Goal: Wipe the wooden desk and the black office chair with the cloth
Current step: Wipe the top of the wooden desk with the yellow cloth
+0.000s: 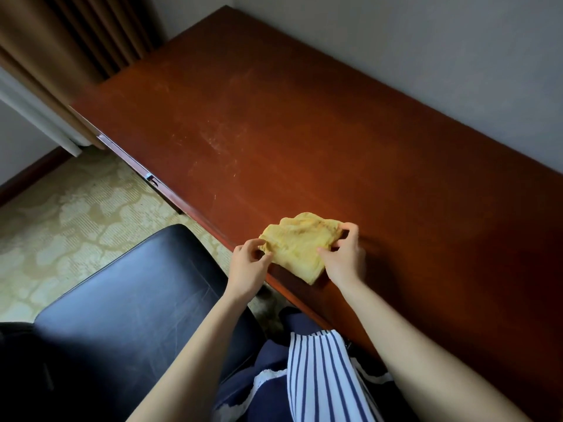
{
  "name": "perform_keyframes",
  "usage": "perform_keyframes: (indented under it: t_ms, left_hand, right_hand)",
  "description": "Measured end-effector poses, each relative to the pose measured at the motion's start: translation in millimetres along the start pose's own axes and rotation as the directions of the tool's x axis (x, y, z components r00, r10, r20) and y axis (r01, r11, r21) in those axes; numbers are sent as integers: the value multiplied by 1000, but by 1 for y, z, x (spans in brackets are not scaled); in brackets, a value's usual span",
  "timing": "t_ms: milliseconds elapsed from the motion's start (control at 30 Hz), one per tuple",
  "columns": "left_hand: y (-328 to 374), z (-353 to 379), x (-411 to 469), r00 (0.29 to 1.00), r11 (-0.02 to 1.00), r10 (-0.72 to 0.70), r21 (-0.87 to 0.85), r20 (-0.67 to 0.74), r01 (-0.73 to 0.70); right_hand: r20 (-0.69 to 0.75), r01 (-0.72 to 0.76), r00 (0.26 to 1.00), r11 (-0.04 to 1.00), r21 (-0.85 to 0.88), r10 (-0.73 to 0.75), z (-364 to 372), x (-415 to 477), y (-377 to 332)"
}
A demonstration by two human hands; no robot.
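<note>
A yellow cloth [297,243], folded and slightly stained, lies on the reddish wooden desk [304,132] close to its near edge. My left hand [248,268] pinches the cloth's left edge with fingertips, at the desk's rim. My right hand [345,257] grips the cloth's right side, thumb and fingers closed on the fabric. The black office chair [128,300] stands to the left of my arms, its padded top just below the desk edge. Faint dusty smears show on the desk surface farther away.
A grey wall [426,56] runs along the desk's far side. Brown curtains [70,35] hang at the desk's left end. Patterned beige carpet [70,214] covers the floor left of the chair. A drawer handle [150,178] sits under the desk's front edge.
</note>
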State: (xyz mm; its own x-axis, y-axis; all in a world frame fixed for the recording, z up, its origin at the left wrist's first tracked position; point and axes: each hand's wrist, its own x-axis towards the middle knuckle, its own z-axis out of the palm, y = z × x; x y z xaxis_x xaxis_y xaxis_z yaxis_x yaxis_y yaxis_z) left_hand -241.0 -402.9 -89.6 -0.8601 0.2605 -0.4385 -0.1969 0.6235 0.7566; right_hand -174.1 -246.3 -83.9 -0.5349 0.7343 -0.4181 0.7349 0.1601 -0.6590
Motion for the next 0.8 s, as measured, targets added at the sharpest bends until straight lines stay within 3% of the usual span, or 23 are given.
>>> perform_keyframes:
  t_ms: [100, 200, 267, 367, 500, 633, 700, 800]
  left_hand:
    - [2, -2, -1, 1000, 998, 20, -51, -10, -21]
    - [3, -8, 2, 999, 994, 15, -108, -41, -20]
    - [4, -14, 5, 997, 991, 9, -130, -71, -19]
    - [4, -18, 8, 996, 987, -7, -159, -93, -8]
    - [3, -19, 6, 996, 983, -23, -182, -81, 8]
    - [-6, -22, 3, 994, 978, -71, -203, -82, 53]
    - [-11, -24, 0, 991, 974, -93, -217, -95, 70]
    - [-17, -27, -4, 986, 970, -114, -227, -123, 84]
  right_hand:
    - [-96, 51, 995, 992, 117, -40, -7, 6, -12]
    - [-265, 223, 949, 958, 179, -171, -32, 17, -35]
    - [-348, 359, 890, 924, 134, -295, -51, 25, -51]
    - [-346, 496, 802, 866, -68, -487, -64, 32, -67]
    - [-183, 619, 693, 706, -345, -697, -43, 24, -62]
    - [186, 690, 714, 635, -347, -675, -10, 14, -38]
    - [243, 737, 666, 572, -360, -706, -2, 16, -27]
    - [392, 800, 572, 384, -461, -720, 6, 29, -19]
